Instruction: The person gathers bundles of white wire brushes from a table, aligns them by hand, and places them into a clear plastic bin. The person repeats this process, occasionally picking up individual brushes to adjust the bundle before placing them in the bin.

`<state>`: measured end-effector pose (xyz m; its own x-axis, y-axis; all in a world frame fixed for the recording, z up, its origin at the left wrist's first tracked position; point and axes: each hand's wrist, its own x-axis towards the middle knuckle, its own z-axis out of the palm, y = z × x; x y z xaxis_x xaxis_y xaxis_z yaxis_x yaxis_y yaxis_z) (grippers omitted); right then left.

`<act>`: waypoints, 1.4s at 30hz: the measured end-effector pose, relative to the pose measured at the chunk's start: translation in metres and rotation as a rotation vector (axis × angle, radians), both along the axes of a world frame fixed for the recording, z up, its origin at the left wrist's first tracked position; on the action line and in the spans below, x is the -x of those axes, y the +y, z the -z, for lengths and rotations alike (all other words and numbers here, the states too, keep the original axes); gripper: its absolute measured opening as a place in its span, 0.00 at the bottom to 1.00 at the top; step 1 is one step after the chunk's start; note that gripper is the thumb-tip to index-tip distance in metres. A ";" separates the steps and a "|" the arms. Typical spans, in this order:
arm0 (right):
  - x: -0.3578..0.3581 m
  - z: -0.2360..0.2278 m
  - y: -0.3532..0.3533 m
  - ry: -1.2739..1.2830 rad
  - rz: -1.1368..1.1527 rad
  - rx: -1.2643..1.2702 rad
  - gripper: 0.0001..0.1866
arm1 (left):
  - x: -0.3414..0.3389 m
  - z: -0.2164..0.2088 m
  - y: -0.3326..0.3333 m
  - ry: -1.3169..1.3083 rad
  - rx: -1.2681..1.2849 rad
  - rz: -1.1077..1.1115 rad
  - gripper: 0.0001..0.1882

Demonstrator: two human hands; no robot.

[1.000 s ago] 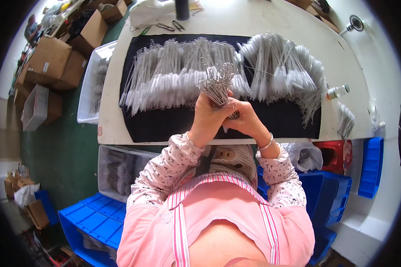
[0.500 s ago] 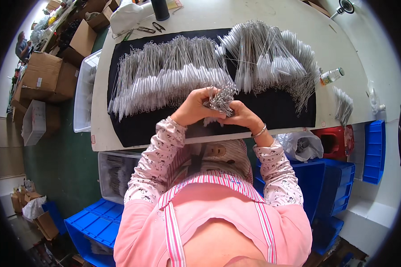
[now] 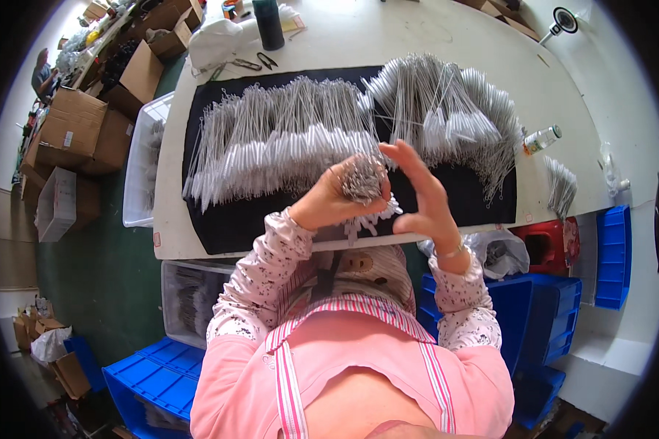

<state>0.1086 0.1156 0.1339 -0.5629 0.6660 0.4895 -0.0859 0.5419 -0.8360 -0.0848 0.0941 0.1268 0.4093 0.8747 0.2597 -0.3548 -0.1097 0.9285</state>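
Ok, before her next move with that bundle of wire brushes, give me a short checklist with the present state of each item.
1. Left hand grips the bundle of wire brushes: ok.
2. Right hand free, fingers spread beside the bundle: ok.
3. Bundle ends evened up: cannot tell, they blur together.
4. Bare patch of black mat in front of the hands: ok.
5. Rows of brushes on the mat lie apart from the held bundle: ok.
6. Small bottle lies off the mat, away from the hands: ok.
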 end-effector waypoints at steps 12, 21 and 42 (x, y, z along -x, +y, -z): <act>0.045 -0.048 -0.016 -0.641 0.164 -0.723 0.20 | -0.023 0.056 -0.002 0.507 -0.508 -0.287 0.21; 0.071 -0.034 0.013 -0.674 0.027 -0.537 0.14 | 0.005 0.054 0.019 0.457 -0.528 -0.234 0.20; 0.052 -0.028 0.014 -0.661 0.131 -1.086 0.17 | 0.012 0.056 0.013 0.258 -0.162 -0.023 0.15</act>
<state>0.0570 0.1299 0.1622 -0.8671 0.1705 0.4681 0.2809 0.9433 0.1767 -0.0969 0.1076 0.0709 0.4600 0.8403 0.2867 -0.1053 -0.2690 0.9574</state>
